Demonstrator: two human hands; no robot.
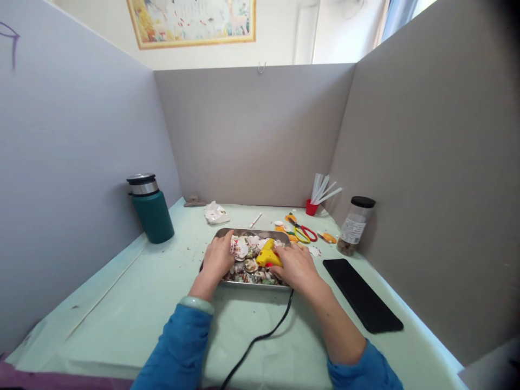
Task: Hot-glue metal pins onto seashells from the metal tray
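A metal tray (252,233) full of seashells (247,254) sits in the middle of the pale green table. My left hand (218,258) rests inside the tray on its left side, fingers curled down onto the shells. My right hand (295,267) is wrapped round a yellow glue gun (268,253) that lies over the shells at the tray's right side. The gun's black cord (264,336) runs from under my right hand toward the table's near edge. Both sleeves are blue.
A green flask (151,208) stands at the left wall. A black phone (361,294) lies right of the tray. Behind it are scissors (301,230), a red cup of white sticks (312,206), a jar (354,226) and crumpled paper (215,213). Grey partitions enclose three sides.
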